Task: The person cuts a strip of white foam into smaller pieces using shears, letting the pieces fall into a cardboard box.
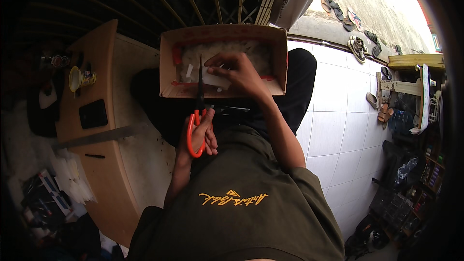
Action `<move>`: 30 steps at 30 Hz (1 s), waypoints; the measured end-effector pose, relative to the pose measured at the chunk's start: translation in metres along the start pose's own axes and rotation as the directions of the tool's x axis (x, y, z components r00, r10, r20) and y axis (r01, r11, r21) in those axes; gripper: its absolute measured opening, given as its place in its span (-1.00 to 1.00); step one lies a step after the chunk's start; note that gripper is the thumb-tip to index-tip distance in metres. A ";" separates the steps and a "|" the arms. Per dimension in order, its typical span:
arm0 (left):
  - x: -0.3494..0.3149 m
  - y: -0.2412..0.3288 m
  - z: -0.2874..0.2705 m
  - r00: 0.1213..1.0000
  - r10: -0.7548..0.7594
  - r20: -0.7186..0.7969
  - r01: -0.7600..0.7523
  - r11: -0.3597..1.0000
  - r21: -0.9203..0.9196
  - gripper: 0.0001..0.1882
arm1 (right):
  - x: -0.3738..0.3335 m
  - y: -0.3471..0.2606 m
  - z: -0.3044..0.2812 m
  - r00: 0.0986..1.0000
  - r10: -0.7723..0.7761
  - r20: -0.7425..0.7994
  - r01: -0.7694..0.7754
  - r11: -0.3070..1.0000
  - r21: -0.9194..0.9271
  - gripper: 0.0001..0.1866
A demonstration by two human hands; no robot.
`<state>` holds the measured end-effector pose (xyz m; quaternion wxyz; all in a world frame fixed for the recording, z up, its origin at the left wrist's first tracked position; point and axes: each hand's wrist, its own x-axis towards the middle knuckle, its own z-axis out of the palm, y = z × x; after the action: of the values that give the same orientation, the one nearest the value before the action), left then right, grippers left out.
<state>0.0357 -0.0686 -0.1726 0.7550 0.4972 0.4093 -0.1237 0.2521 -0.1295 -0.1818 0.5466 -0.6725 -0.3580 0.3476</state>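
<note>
Scissors (200,87) with orange-red handles and dark blades point up over the near edge of an open cardboard box (280,70). My left hand (205,135), closed on their handles, sits just below the box, and the blades look nearly together. Inside the box, my right hand (234,70) pinches a white piece, apparently paper (215,79), to the right of the blades. A small white strip (189,70) lies left of the scissors. Pale, fluffy-looking scraps cover the box bottom, too dim to make out clearly.
A wooden table (108,174) at left carries a yellow cup (75,79), a dark phone-like slab (93,114), a long metal ruler-like strip (101,136) and a pen (95,155). Behind the box stands a folding metal gate (217,0). Sandals and shoes (357,48) lie at right.
</note>
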 end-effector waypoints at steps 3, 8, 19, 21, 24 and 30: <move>0.004 -0.013 -0.005 0.988 0.104 0.115 -0.084 0.982 -0.168 -0.28 | 0.001 0.002 0.001 0.995 0.030 -0.094 -0.026 0.999 0.035 -0.76; 0.010 -0.027 -0.005 0.943 0.274 0.189 -0.262 0.961 -0.085 0.21 | 0.011 0.008 0.008 0.942 0.060 -0.329 -0.010 0.989 0.150 -0.77; 0.018 -0.036 -0.014 0.936 0.271 0.225 -0.226 0.952 -0.204 0.07 | 0.004 -0.010 0.015 1.000 -0.025 -0.017 0.025 0.999 0.032 -0.77; 0.014 -0.033 -0.012 0.940 0.270 0.207 -0.232 0.954 -0.191 0.03 | 0.002 -0.011 0.010 0.998 -0.004 0.057 0.000 0.998 0.064 -0.74; 0.011 -0.028 -0.010 0.948 0.259 0.183 -0.237 0.962 -0.133 -0.02 | 0.001 -0.008 0.002 0.994 0.031 0.106 -0.042 0.994 0.105 -0.71; -0.002 -0.009 0.000 0.984 0.166 0.070 -0.167 0.986 0.019 -0.16 | 0.003 -0.003 0.002 0.997 0.059 0.039 -0.063 0.992 0.111 -0.74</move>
<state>0.0297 -0.0731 -0.1771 0.7698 0.5346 0.3388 -0.0822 0.2519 -0.1252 -0.1795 0.5662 -0.6451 -0.3266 0.3957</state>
